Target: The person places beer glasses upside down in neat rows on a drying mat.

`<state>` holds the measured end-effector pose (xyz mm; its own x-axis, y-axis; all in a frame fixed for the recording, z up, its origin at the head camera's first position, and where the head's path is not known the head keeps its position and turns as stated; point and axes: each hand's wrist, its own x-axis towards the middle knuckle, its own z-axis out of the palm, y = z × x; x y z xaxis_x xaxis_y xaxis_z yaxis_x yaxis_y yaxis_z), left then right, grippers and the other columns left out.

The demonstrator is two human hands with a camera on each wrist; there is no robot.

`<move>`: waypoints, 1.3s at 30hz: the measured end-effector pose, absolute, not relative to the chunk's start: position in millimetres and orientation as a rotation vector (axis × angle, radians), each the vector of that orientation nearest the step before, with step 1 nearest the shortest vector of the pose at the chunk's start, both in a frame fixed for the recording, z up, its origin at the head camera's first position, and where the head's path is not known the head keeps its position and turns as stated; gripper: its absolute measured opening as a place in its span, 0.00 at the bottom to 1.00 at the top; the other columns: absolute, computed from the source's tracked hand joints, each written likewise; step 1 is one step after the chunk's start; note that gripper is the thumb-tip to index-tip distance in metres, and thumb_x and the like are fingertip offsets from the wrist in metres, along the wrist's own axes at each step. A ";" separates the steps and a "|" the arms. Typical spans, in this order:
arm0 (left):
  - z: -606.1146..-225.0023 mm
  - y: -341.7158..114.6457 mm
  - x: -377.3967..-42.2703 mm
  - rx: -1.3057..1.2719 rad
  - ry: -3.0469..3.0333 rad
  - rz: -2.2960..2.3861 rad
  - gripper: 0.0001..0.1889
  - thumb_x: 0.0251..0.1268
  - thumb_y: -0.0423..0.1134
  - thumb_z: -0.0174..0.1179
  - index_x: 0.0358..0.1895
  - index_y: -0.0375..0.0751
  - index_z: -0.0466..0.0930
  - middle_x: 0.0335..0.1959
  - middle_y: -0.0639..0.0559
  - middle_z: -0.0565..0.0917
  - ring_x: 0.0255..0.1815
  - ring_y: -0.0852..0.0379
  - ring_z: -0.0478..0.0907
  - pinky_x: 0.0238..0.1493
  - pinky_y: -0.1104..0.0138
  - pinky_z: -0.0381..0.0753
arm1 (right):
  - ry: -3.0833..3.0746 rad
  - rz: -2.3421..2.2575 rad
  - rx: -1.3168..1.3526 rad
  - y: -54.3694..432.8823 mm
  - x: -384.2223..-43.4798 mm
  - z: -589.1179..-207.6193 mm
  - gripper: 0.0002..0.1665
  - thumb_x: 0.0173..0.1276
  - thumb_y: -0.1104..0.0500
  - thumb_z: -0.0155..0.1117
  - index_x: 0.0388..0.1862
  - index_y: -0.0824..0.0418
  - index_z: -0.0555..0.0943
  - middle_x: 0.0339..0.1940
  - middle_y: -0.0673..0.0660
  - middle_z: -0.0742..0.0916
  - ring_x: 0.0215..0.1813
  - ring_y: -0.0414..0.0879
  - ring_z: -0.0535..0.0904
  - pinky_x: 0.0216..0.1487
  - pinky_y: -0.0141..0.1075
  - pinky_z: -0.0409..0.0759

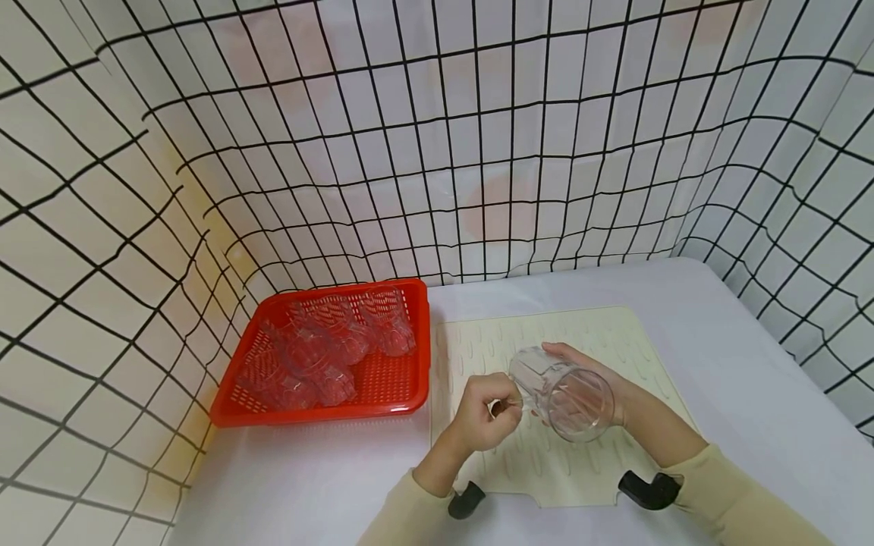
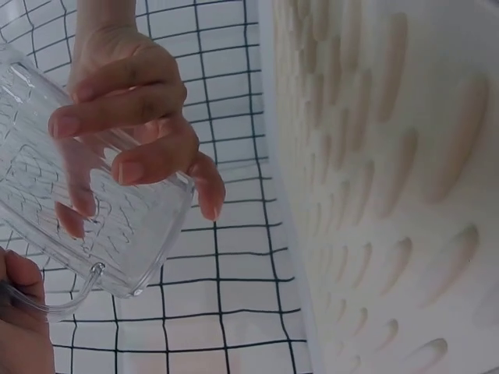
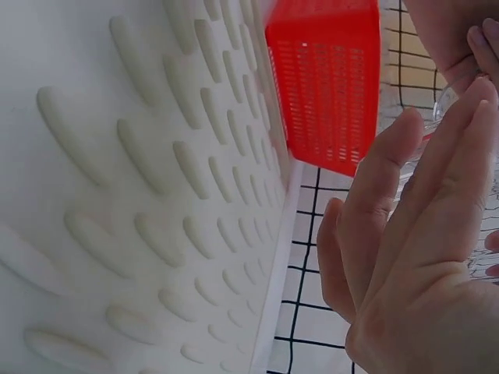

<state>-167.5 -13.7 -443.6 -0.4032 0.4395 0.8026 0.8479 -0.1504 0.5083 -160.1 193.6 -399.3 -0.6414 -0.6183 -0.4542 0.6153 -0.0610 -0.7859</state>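
A clear mug (image 1: 563,394) is held tilted above the cream ribbed mat, its wide mouth facing down toward the person in the head view. My left hand (image 1: 486,413) curls round the mug's handle, which shows as a clear loop (image 2: 74,304) in the left wrist view. My right hand (image 1: 608,387) holds the mug's body from the right side, thumb along the top and fingers beneath it. In the left wrist view the right hand's fingers (image 2: 148,148) spread across the glass near the base. The right wrist view shows the back of the right hand (image 3: 429,257), covering most of the mug.
The red basket (image 1: 321,417) stands left of the mat with several clear objects (image 1: 314,356) lying in it. The cream mat (image 1: 478,341) has raised oblong ribs and lies on a white-covered table (image 1: 328,478). Black wire mesh (image 1: 505,159) encloses the back and sides.
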 end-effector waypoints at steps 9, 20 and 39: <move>-441.9 -15.2 -173.2 -1.352 -1.830 -1.466 0.12 0.63 0.34 0.50 0.22 0.41 0.76 0.22 0.50 0.78 0.29 0.56 0.74 0.40 0.67 0.75 | 1.313 -1.888 -0.006 195.3 -163.3 -399.7 0.49 0.71 0.30 0.36 0.67 0.72 0.48 0.42 0.57 0.78 0.36 0.42 0.81 0.37 0.32 0.80; -437.7 -23.7 -177.5 -0.917 -1.942 -1.653 0.16 0.76 0.42 0.42 0.46 0.39 0.80 0.52 0.43 0.79 0.57 0.46 0.69 0.57 0.54 0.67 | 1.420 -2.009 0.100 211.8 -174.4 -398.3 0.52 0.70 0.30 0.40 0.73 0.67 0.43 0.47 0.57 0.77 0.41 0.43 0.80 0.42 0.36 0.81; -418.9 -40.9 -169.5 -0.557 -2.060 -2.034 0.14 0.78 0.30 0.39 0.48 0.22 0.73 0.43 0.29 0.78 0.46 0.31 0.73 0.56 0.48 0.70 | 1.614 -2.094 -0.388 220.4 -175.6 -395.3 0.25 0.77 0.44 0.39 0.64 0.57 0.65 0.54 0.63 0.78 0.48 0.56 0.82 0.50 0.48 0.80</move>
